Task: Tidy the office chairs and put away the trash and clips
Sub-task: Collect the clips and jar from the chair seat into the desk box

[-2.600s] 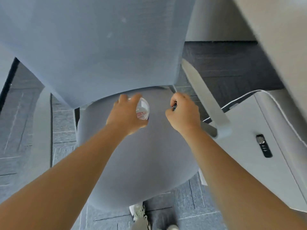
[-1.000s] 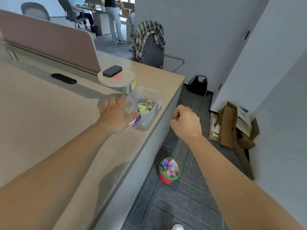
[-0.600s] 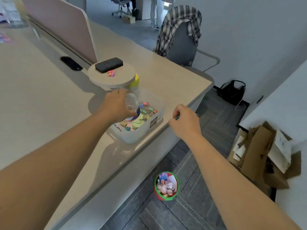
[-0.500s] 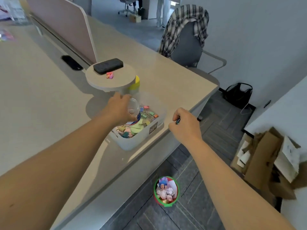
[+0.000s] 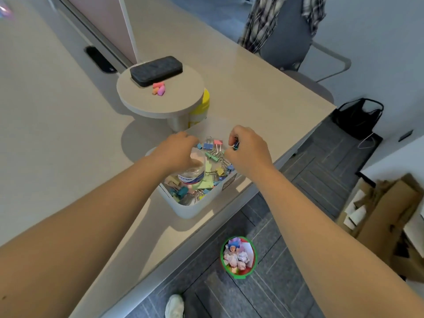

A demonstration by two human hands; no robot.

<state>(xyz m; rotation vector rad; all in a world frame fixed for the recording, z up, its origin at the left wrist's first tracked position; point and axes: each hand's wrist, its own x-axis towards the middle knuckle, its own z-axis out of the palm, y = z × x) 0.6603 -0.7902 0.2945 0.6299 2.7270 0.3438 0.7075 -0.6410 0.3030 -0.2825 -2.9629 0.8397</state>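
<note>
Both hands have moved in over the white plastic bin [image 5: 190, 208] of coloured binder clips [image 5: 212, 145] at the desk edge — half a second ago the right was still off the desk. Now the right hand [image 5: 249, 150] pinches a small dark binder clip [image 5: 235, 144] above the bin, while the left hand [image 5: 177, 151] grips a clear plastic bottle [image 5: 192, 172] — trash — over it. Below on the grey floor stands a green-rimmed red bucket [image 5: 238, 275] of crumpled paper.
</note>
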